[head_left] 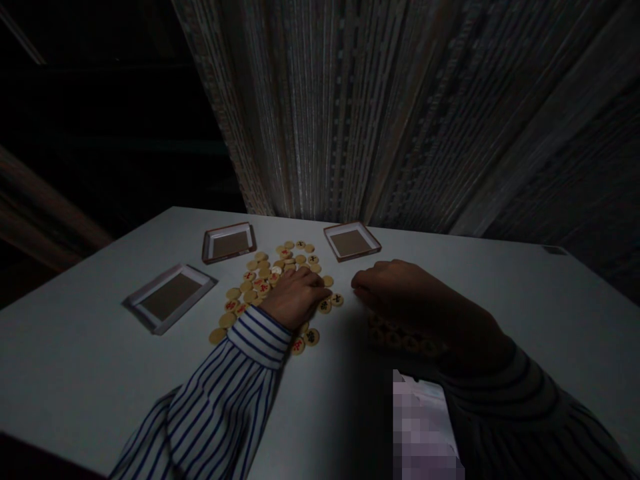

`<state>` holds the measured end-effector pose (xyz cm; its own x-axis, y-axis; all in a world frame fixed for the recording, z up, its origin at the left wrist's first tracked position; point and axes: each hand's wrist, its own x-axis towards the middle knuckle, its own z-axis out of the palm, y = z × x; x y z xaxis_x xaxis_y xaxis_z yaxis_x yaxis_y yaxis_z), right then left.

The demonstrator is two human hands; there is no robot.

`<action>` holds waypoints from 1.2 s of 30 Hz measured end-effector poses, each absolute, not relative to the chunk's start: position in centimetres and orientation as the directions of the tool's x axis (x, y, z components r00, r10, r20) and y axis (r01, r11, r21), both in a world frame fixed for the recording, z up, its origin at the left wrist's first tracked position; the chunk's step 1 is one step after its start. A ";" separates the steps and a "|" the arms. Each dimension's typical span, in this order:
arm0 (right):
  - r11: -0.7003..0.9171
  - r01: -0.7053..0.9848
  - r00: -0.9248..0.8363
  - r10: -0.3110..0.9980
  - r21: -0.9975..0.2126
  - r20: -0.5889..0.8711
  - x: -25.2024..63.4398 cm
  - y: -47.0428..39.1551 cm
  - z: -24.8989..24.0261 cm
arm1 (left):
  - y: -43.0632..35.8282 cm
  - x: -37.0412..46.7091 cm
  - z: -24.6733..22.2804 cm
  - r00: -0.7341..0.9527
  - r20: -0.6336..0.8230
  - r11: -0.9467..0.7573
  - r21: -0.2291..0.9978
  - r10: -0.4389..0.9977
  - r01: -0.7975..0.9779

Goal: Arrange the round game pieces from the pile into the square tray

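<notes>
A loose heap of round Chinese chess pieces [263, 287], some with red or black characters, lies on the white table. My left hand [295, 295] rests palm down over the heap's right side, fingers bent and slightly apart, touching pieces there. Near its thumb lie two black-marked pieces [331, 302]. My right hand [395, 287] hovers to the right with fingers curled together; shadow hides whatever may be between them. Beneath the right wrist, rows of chess pieces [405, 343] are lined up, partly covered by the arm.
Three shallow open boxes or lids stand around the heap: a left one [171, 298], a back-left one [229, 243] and a back one [351, 241]. A phone-like device [425, 427] with a pixelated screen lies in front. A string curtain [320, 113] hangs behind the table.
</notes>
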<state>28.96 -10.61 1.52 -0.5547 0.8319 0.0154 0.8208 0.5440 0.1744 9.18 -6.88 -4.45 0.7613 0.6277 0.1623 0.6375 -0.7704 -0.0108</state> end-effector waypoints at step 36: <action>0.555 0.814 -0.567 0.823 0.171 0.032 29.1 -10.8 1.4 | -6.9 9.6 -4.4 0.727 0.228 -0.752 0.034 0.648 0.659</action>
<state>29.12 -10.78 1.40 -0.5672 0.8229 0.0318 0.8143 0.5547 0.1707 9.55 -6.94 -4.42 0.7271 0.6477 0.2276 0.6588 -0.7516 0.0341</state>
